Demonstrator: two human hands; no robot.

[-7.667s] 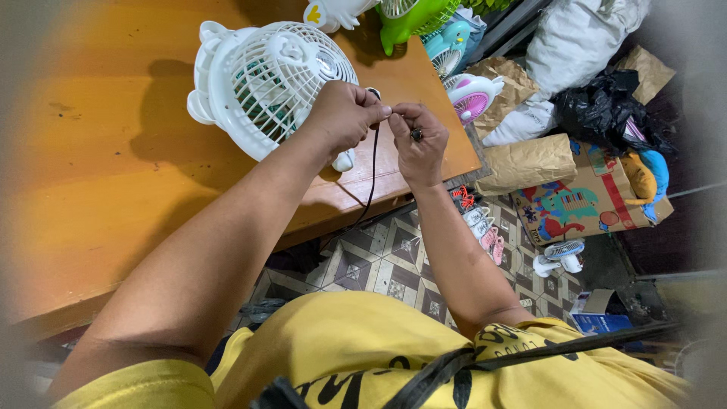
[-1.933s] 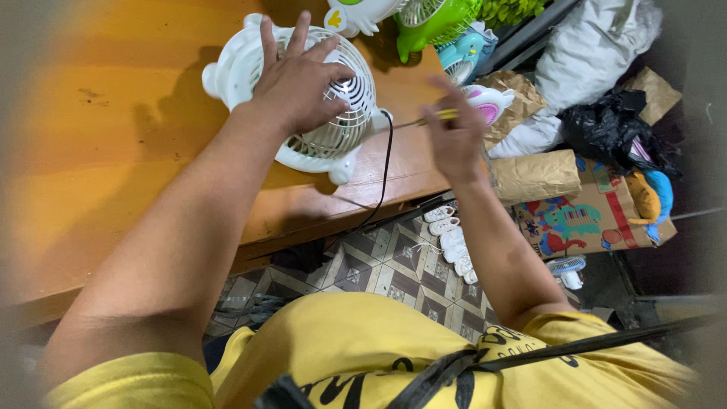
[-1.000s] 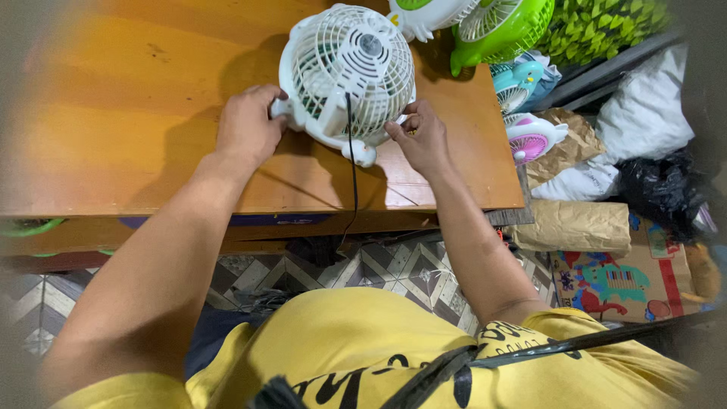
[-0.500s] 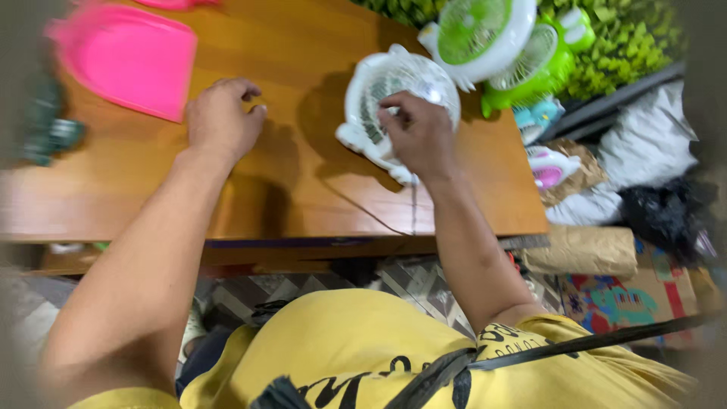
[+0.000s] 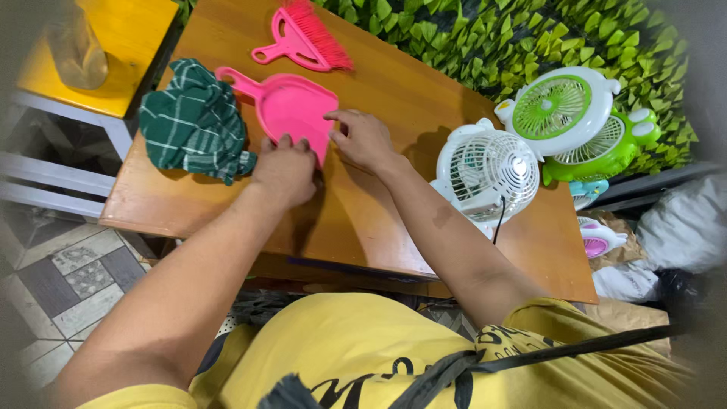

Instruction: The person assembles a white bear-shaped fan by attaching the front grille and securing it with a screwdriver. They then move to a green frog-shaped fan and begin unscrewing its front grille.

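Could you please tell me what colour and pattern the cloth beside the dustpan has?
The cloth is dark green with a white check, seen clearly in the head view.

Both bare arms reach forward, the left hand (image 5: 285,171) palm-down with fingers curled, the right hand (image 5: 365,140) with fingers spread.

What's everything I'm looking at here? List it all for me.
dustpan: one, pink, on the table under both hands
hand brush: one, pink, far end of the table
cloth: one, green checked, left of the dustpan
white fan: one, lying on the table's right part
green-and-white fans: two, at the table's right edge
table: one, brown wood
leaf wall: green, behind the table
yellow stool: one, top left
left hand: at the dustpan's near edge
right hand: at the dustpan's right corner
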